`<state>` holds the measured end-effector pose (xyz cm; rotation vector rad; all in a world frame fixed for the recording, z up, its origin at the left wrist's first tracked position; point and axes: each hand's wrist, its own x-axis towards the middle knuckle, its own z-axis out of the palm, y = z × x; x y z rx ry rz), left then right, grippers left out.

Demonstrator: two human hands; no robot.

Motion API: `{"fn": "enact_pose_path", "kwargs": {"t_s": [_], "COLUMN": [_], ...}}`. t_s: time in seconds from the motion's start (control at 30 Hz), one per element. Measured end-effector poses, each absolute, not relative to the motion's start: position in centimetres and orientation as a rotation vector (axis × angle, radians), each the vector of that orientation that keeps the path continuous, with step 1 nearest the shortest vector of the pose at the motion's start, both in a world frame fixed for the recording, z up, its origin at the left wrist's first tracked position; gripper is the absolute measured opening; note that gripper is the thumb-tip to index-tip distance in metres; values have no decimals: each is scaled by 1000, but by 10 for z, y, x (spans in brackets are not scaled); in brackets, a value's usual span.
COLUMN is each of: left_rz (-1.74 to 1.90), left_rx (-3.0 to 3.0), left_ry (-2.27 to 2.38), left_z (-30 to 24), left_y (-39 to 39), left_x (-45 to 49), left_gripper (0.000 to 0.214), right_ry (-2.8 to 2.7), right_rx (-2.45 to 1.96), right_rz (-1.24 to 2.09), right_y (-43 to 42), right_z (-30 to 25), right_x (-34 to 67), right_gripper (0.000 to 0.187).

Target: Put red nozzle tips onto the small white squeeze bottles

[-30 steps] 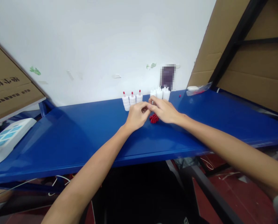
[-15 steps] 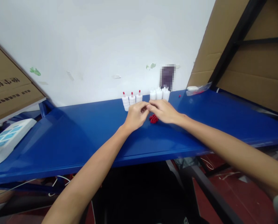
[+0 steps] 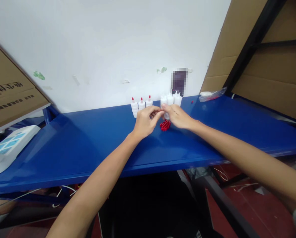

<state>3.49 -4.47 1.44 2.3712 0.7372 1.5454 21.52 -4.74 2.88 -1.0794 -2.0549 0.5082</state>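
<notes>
My left hand (image 3: 146, 121) is closed in a pinch, its fingertips meeting those of my right hand; what they pinch is hidden. My right hand (image 3: 178, 116) is curled round a small white squeeze bottle (image 3: 166, 116), whose pale round end shows below the fingers. Just under the hands lies a tight cluster of small red caps (image 3: 165, 125). Beyond my left hand stand white bottles with red tips (image 3: 141, 103), partly covered by that hand. Several white bottles without red tips (image 3: 170, 98) stand behind my right hand.
The blue table (image 3: 88, 142) runs up to a white wall (image 3: 113, 49). One loose red cap (image 3: 192, 102) and a clear plastic bag (image 3: 214, 95) lie at the back right. A white device with blue panels (image 3: 12, 145) sits at the left; cardboard (image 3: 269, 79) borders the right.
My right hand has turned and its fingertips have risen slightly. The white end of a bottle now shows beneath it. My left hand stays nearly in place, and the view has shifted slightly.
</notes>
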Motion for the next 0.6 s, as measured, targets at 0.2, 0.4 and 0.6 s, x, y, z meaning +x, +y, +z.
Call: {"fn": "enact_pose_path", "kwargs": {"t_s": [0.2,0.4,0.6], "left_rz": [1564,1557,1423], "left_rx": [2504,2665,2864], "left_ry": [686,655,580], "left_z": [13,12,9], "left_y": [-46,-44,-39], "left_x": [34,31,27], "left_gripper": [8,10,13], "right_ry": [-2120,-2209,-2243], "right_rx": [-1052,-1156,-1305], "right_rz": [430,274,185], "right_y": [-47,-51,-57], "right_z": [27,29,34], "right_x": [218,218,215], "right_gripper": [74,53,22]}}
